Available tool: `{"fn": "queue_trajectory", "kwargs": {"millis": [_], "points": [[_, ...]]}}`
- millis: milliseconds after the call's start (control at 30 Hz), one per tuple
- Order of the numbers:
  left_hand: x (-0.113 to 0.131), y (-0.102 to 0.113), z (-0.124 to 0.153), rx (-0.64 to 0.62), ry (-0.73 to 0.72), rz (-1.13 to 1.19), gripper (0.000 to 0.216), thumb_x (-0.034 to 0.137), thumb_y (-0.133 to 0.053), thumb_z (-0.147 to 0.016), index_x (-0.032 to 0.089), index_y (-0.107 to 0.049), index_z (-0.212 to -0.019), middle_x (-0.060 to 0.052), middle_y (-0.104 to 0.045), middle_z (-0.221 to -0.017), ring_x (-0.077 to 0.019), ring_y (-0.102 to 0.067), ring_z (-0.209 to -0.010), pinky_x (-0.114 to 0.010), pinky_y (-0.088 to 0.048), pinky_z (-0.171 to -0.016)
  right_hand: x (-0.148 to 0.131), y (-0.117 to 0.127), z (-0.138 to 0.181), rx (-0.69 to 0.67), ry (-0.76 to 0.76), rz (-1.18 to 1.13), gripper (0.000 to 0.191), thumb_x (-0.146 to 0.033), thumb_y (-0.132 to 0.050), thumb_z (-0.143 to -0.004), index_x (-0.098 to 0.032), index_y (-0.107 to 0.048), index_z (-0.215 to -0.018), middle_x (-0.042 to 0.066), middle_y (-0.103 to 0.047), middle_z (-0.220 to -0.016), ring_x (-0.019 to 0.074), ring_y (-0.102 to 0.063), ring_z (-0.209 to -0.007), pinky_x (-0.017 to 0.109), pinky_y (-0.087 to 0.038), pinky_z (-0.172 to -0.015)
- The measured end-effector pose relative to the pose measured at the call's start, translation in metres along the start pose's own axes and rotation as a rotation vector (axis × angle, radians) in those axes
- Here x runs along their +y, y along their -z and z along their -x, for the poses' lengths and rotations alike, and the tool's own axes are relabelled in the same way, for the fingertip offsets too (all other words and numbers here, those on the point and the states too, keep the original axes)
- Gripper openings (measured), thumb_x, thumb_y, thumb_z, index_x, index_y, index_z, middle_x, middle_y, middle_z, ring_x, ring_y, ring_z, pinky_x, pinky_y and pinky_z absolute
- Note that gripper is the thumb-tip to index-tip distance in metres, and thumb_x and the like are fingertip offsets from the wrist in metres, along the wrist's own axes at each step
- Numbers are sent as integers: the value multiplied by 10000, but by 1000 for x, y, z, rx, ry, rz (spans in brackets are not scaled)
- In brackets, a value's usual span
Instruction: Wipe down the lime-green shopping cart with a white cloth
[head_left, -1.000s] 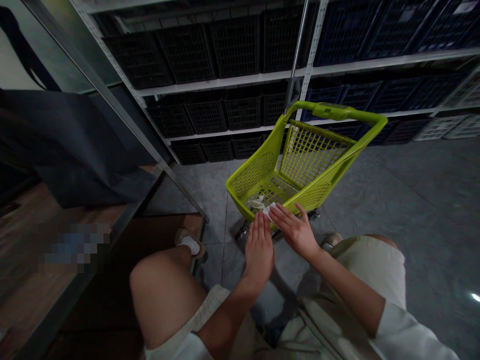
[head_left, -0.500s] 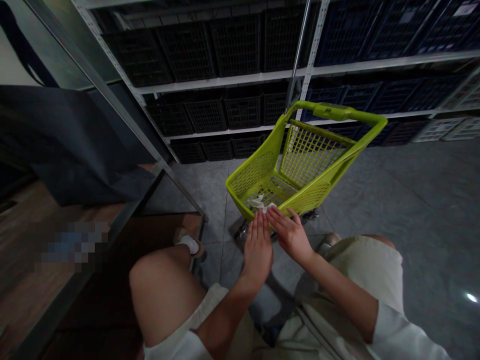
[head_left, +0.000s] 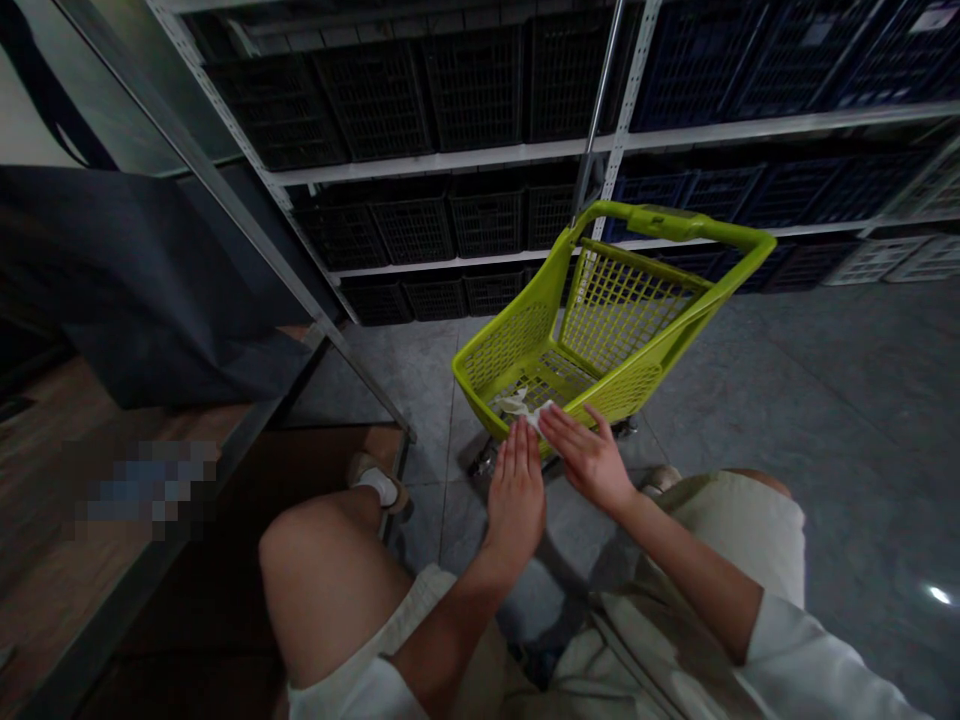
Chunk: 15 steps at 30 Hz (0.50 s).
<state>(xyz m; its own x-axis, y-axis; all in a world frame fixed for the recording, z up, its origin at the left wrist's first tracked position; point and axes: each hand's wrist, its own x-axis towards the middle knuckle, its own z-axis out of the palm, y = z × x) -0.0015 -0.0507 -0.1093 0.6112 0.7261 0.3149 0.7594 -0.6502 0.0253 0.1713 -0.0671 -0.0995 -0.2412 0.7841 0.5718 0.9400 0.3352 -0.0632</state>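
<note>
A crumpled thin white tissue [head_left: 514, 402] shows at the near end of a lime-green shopping cart [head_left: 637, 220], just beyond my fingertips. My left hand [head_left: 517, 495] has its fingers straight and pressed together, the tips on the tissue at the cart's near rim. To its right, my right hand [head_left: 592, 460] pinches the tissue's other side, its fingers extended together and the thumb raised apart. Part of the tissue stretches between the two sets of fingertips. My thumb on the left side and the undersides of both hands are hidden.
Shelves behind the cart hold several black crates [head_left: 472, 95] and blue crates [head_left: 697, 65]. A metal-framed wooden bench [head_left: 247, 425] with dark cloth [head_left: 195, 330] stands at left. My bent knees flank my arms; grey tile floor [head_left: 787, 400] extends right.
My right hand has shifted slightly right and up, away from my left hand, and more of the white tissue shows between them. My left hand and the cart stay put.
</note>
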Motion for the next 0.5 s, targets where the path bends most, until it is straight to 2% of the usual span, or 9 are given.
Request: {"fn": "queue_trajectory", "kwargs": {"millis": [67,167,267,333,400,500], "points": [[0,2,1,-2,0,10,781,40,-421,-840,41,-173,-1581,-203,-249,-1640,-260,-179,-1542,-450,-329,-1223,-6,2,-1,-46,87,-23,674,-70,-417,-896,-231,-350,-1547,96,-562,-1471,212,-462,-1421,499,-195,-1207],[0,3,2,-17,0,9,785,58,-443,-841,14,-168,-1575,-214,-223,-1644,-269,-172,-1544,-447,-332,-1223,27,10,0,-87,113,-6,666,-77,-423,-896,-273,-375,-1531,66,-569,-1467,220,-461,-1422,530,-175,-1205],[-1,2,1,-19,5,6,776,50,-442,-843,24,-183,-1574,-207,-224,-1644,-263,-189,-1540,-431,-338,-1219,76,18,3,-14,-39,59,637,-66,-430,-880,-284,-455,-1478,49,-598,-1439,234,-469,-1416,537,-179,-1198],[0,1,1,-11,12,6,771,39,-437,-842,49,-201,-1576,-193,-245,-1642,-257,-212,-1534,-422,-340,-1217,89,19,5,59,-167,94,623,-58,-440,-865,-271,-493,-1448,52,-608,-1429,247,-465,-1419,542,-191,-1193],[0,0,0,-5,11,-1,751,32,-436,-841,40,-236,-1564,-194,-262,-1637,-261,-233,-1528,-413,-345,-1214,77,15,6,92,-238,96,638,-51,-449,-853,-256,-485,-1456,64,-602,-1435,259,-440,-1436,550,-191,-1193],[1,1,-1,-7,4,-23,710,29,-426,-843,3,-284,-1538,-205,-269,-1632,-272,-247,-1525,-410,-350,-1212,28,3,7,52,-183,37,680,-46,-434,-867,-256,-408,-1513,76,-576,-1461,249,-414,-1454,543,-169,-1204]]}}
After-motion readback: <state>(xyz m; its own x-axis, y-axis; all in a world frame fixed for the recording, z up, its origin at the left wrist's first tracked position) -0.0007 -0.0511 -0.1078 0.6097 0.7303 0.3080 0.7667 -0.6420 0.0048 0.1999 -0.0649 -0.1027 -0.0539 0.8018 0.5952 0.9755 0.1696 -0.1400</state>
